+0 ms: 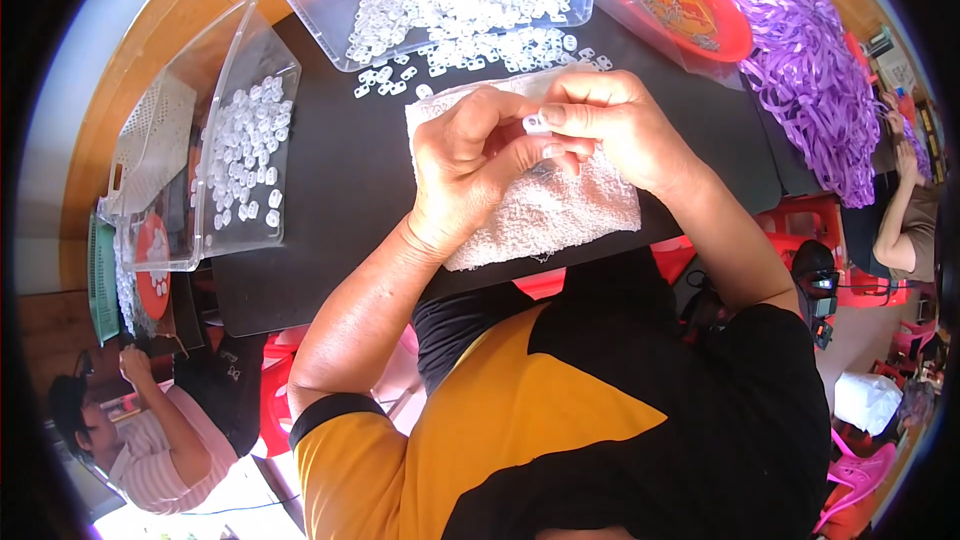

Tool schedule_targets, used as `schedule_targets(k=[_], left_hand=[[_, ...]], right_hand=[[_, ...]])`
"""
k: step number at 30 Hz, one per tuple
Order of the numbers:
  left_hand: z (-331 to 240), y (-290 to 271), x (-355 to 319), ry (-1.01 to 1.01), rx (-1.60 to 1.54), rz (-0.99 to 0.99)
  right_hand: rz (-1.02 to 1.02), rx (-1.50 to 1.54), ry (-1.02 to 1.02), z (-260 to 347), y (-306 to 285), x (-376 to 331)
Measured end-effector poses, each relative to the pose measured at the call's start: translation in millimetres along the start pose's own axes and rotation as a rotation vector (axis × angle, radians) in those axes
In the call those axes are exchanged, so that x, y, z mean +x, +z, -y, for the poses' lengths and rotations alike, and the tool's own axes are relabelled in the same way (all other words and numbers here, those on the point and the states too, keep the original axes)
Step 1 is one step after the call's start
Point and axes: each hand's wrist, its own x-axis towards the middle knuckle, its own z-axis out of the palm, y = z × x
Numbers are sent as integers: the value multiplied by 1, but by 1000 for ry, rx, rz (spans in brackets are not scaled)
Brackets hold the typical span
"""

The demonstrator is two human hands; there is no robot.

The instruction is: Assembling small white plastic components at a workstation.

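Note:
Over a folded white towel [560,208], my two hands meet at the fingertips. Between them is a small white plastic piece [537,124] with a dark opening in it. My right hand [618,130] pinches it with thumb and bent fingers. From the other side, the curled thumb and forefinger of my left hand [465,160] close on it. Some fingertips hide one another, so any smaller part between them cannot be made out. Many similar white plastic pieces [385,78] lie loose on the black table [335,155] beyond the towel.
A clear bin [300,10] of white pieces stands at the back, another clear bin [240,50] at left. A red tray [735,25] holds small metal parts; purple ribbons [815,70] heap at right. Two other people [175,440] sit nearby, one left, one far right.

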Motion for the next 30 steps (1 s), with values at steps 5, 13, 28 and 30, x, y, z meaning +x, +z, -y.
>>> schedule_targets(k=[5, 13, 28, 30], left_hand=[[-4, 0, -1, 42, 60, -34], [-2, -1, -2, -6, 41, -11], [6, 3, 2, -50, 18, -17], [6, 3, 2, -33, 5, -27]], right_hand=[[5, 26, 19, -1, 0, -1], [11, 1, 45, -1, 3, -1], [-95, 46, 3, -1, 1, 0], [-91, 107, 26, -2, 2, 0]])
